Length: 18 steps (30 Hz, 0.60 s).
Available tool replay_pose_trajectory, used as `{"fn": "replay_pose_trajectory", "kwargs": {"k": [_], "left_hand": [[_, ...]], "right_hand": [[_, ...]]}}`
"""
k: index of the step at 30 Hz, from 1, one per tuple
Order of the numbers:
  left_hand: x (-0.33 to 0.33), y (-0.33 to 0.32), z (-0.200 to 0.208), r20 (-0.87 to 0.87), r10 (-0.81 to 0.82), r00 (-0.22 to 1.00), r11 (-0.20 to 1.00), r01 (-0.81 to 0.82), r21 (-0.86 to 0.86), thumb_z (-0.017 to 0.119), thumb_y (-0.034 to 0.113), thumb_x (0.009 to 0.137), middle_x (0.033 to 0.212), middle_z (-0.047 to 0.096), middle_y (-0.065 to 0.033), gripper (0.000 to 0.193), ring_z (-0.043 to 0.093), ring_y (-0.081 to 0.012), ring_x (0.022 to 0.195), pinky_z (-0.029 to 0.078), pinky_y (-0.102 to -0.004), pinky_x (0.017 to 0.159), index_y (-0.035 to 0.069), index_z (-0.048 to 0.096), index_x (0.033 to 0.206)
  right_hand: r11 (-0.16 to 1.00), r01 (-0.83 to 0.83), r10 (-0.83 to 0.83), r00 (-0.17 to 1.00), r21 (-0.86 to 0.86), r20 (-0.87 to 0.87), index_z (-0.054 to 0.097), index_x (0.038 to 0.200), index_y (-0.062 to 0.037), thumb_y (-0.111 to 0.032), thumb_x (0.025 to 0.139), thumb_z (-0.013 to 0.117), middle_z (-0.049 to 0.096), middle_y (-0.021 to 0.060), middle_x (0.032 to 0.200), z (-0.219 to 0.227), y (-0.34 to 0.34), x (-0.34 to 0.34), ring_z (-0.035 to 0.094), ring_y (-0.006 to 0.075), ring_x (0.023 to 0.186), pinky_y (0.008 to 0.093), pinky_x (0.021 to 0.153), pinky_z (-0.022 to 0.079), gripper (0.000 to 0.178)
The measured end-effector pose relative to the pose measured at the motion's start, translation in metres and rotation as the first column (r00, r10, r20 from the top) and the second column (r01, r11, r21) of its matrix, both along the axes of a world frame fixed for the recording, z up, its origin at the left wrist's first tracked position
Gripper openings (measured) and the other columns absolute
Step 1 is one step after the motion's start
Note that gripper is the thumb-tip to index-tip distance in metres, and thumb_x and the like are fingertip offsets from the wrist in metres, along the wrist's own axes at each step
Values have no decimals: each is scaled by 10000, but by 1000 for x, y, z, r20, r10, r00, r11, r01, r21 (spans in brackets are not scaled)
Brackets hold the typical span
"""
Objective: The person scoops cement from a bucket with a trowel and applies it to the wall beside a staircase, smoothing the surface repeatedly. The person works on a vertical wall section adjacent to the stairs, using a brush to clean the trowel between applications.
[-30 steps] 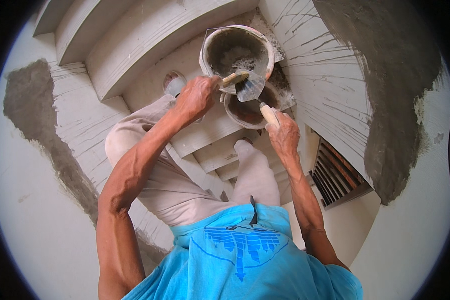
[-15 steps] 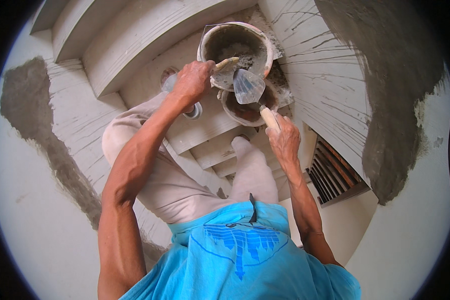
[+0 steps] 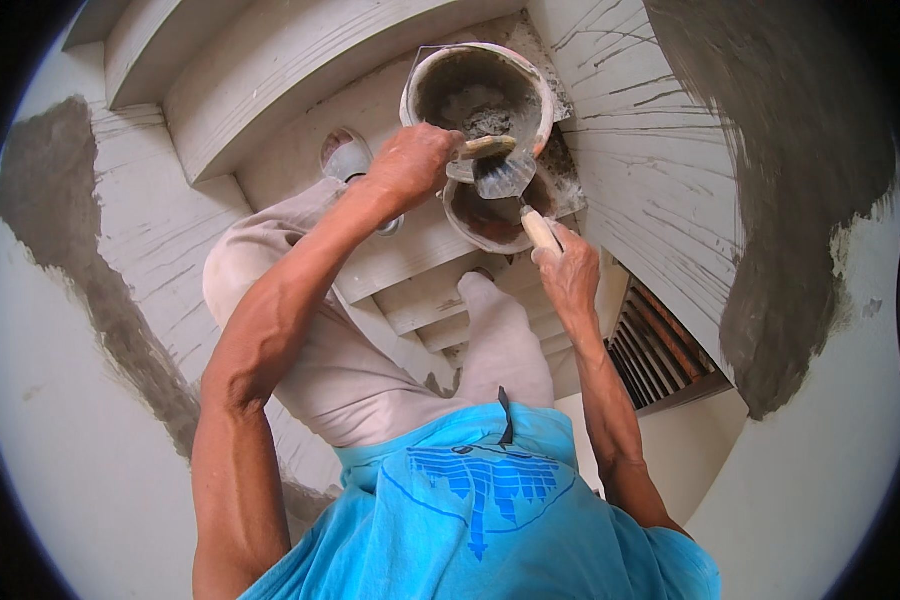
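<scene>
My right hand (image 3: 568, 270) is closed around the pale wooden handle of a trowel (image 3: 505, 178). The trowel's wet metal blade points up and away over the smaller bucket. In my left hand (image 3: 415, 165) is a yellowish flat-edged tool (image 3: 488, 147), whose exact kind I cannot make out. It lies across the top of the trowel blade, close to or touching it. Just beyond both hands stands a large pale bucket (image 3: 547, 95) with grey mortar (image 3: 488, 120) at its bottom. Nearer, a smaller bucket (image 3: 458, 220) with a mortar-stained rim is partly hidden by the trowel.
Concrete stairs (image 3: 270, 75) rise at the far left and descend between my legs. Dark wet plaster patches cover the right wall (image 3: 790, 200) and left wall (image 3: 60, 200). A slatted dark grille (image 3: 665, 345) is at lower right. My foot (image 3: 345, 160) rests on a step.
My left hand has moved right and slightly down, bringing the yellowish tool onto or over the trowel blade. The trowel has shifted slightly right and nearer.
</scene>
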<state>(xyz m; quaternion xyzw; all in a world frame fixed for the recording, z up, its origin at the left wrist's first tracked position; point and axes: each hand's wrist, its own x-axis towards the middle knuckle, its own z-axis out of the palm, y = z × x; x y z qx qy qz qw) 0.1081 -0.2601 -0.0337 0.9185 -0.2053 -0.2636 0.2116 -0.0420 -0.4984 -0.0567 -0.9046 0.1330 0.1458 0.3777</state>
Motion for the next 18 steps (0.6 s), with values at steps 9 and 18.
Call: {"fn": "replay_pose_trajectory", "kwargs": {"k": [9,18], "left_hand": [[22,15,-8,106,96,990,976,-115,185,543,20,856,931,698,-237,250,679,-434,922,537,-535,819,59,692,1052],[63,34,27,204,281,938,954,-296,47,541,105,902,948,704,-240,232,660,-440,951,504,-529,838,32,698,1056]], "right_hand": [[996,51,-44,993,66,-110,697,1145,-5,-137,713,699,703,224,963,6,-12,7,677,403,895,455,820,526,451],[766,401,-200,892,502,-406,628,1060,55,-135,807,587,623,95,771,8,-8,47,603,152,602,269,471,480,319]]}}
